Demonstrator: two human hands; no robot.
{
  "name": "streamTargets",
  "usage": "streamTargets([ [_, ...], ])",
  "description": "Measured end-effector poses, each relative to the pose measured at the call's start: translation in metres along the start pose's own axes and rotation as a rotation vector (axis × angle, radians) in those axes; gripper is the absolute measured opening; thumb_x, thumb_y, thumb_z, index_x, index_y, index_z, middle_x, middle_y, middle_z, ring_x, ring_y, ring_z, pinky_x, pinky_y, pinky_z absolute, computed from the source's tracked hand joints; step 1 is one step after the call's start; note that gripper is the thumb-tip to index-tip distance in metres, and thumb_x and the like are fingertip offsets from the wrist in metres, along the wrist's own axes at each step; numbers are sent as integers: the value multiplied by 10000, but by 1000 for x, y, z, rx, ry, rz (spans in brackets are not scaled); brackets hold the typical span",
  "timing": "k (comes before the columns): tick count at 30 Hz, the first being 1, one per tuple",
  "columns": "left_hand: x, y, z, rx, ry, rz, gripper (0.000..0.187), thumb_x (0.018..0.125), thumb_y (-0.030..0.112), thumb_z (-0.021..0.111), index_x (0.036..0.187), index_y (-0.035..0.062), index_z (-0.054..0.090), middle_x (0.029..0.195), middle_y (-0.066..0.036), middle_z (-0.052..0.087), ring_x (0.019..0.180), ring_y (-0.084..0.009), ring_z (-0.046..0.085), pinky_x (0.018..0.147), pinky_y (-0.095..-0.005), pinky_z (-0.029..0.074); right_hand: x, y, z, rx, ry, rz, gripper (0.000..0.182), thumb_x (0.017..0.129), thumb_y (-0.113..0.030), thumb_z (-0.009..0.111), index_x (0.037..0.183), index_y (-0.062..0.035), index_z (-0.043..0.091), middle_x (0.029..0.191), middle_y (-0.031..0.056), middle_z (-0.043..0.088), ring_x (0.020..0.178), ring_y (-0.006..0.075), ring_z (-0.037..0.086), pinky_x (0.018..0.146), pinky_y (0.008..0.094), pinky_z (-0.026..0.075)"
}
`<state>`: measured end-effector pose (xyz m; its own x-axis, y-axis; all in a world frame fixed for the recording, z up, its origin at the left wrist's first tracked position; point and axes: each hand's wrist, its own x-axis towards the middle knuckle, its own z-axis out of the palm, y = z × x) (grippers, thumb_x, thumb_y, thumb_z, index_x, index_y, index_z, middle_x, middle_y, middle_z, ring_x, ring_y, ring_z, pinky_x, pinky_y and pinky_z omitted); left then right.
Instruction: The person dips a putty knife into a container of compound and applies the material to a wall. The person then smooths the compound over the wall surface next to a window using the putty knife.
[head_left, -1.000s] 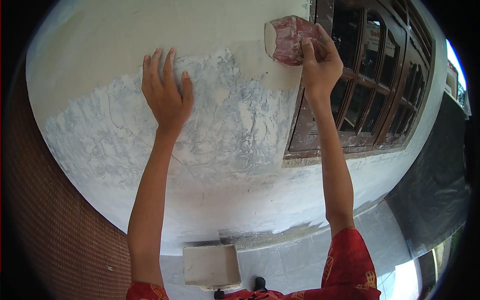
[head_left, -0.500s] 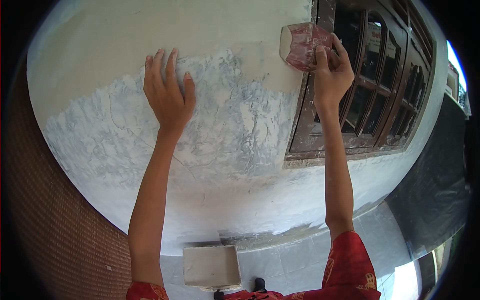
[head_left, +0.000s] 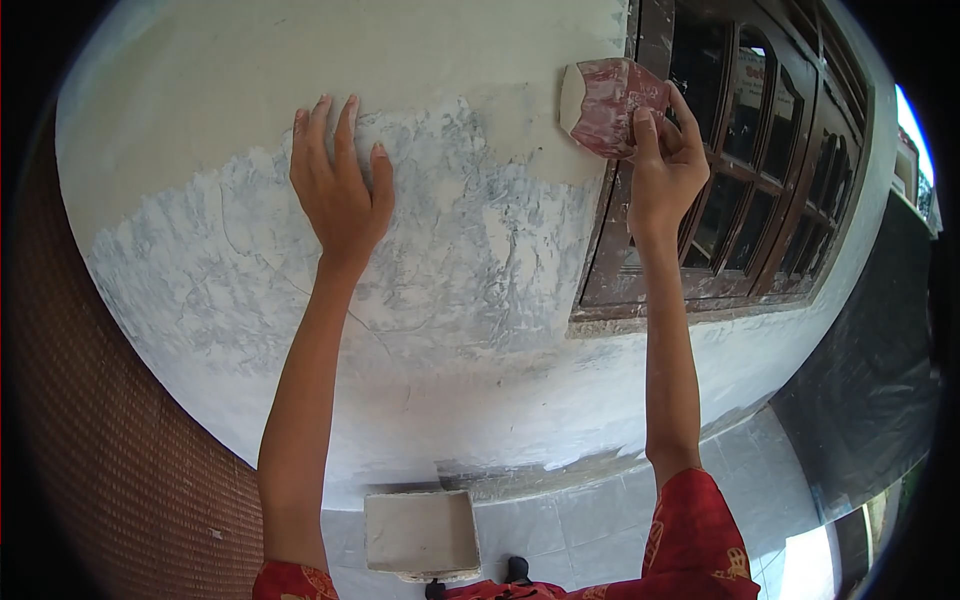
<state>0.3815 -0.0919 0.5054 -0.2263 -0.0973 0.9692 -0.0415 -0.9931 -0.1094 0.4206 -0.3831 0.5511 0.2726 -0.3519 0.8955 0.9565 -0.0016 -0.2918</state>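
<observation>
My left hand (head_left: 343,190) rests on the wall (head_left: 400,270) with its fingers spread and nothing in it. It lies where the smooth beige coat meets the rough white and grey patch. My right hand (head_left: 668,165) grips a reddish-brown tool (head_left: 612,105) between thumb and fingers. The tool's left end is coated in pale beige paste, and it is against the wall beside the window frame's left edge. Its far side is hidden from view.
A brown wooden window (head_left: 745,180) with glass panes is at the right. Below, a rectangular tray of beige paste (head_left: 421,532) stands on the grey tiled floor (head_left: 560,520). A woven brown panel (head_left: 130,400) runs along the left, and dark sheeting (head_left: 860,360) hangs at the right.
My right hand and the tool have moved slightly down the wall, with the grip unchanged. My left hand has barely moved.
</observation>
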Motion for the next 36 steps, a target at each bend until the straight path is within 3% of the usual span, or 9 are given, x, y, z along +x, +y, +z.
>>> streamTargets([
  [2,-1,0,1,-7,-4,1,489,964,239,512,1433,103,491,1471,-154,416,1406,-392,334,1119,-545,278,-9,-3,10,150,-119,1,418,931,-38,666,1339,0,583,927,110,731,827,77,651,739,218,528],
  [6,-1,-1,2,-37,18,6,486,964,254,507,1434,131,496,1488,-146,413,1414,-385,333,1124,-545,276,-31,3,25,-29,-287,-12,443,922,-54,689,1352,-29,585,939,115,729,871,80,658,759,233,534],
  [13,-1,1,1,20,-1,11,477,969,256,499,1420,104,506,1467,-153,425,1406,-387,338,1115,-539,288,-17,1,-9,112,23,87,454,939,-34,659,1377,6,546,951,108,730,877,86,663,756,235,535],
  [20,-1,-3,3,-29,31,-1,480,969,269,494,1429,134,501,1479,-140,421,1412,-375,342,1118,-536,285,-44,6,20,10,-225,107,445,935,-30,664,1369,-19,565,904,91,719,833,62,629,735,217,512],
  [22,-2,-1,2,-20,21,-4,480,967,265,495,1428,130,502,1483,-139,416,1411,-374,344,1119,-534,284,-31,15,1,-17,-177,74,444,937,-27,659,1371,-21,563,916,93,719,829,70,636,739,221,518],
  [24,-1,0,2,-7,13,-3,480,968,266,495,1428,131,502,1484,-138,415,1412,-373,344,1119,-534,285,-21,9,-15,2,50,116,438,942,-33,658,1369,-25,565,929,99,722,829,77,642,753,227,525],
  [28,-3,-1,3,-16,25,3,479,966,261,496,1427,131,503,1483,-137,419,1412,-375,344,1122,-535,280,-24,5,-12,87,59,95,431,944,-44,662,1365,-26,570,935,104,725,833,85,649,756,229,530],
  [31,-2,-3,3,-39,28,1,479,964,256,501,1427,131,502,1482,-137,425,1412,-378,342,1127,-533,274,-37,5,15,17,-163,30,435,939,-46,670,1362,-27,570,937,108,729,817,76,650,741,225,536],
  [36,-2,0,2,-19,18,2,478,966,256,503,1426,126,502,1473,-143,430,1409,-380,343,1126,-532,275,-18,8,-9,3,-12,95,429,946,-28,649,1364,2,556,944,114,731,839,72,658,705,220,546],
])
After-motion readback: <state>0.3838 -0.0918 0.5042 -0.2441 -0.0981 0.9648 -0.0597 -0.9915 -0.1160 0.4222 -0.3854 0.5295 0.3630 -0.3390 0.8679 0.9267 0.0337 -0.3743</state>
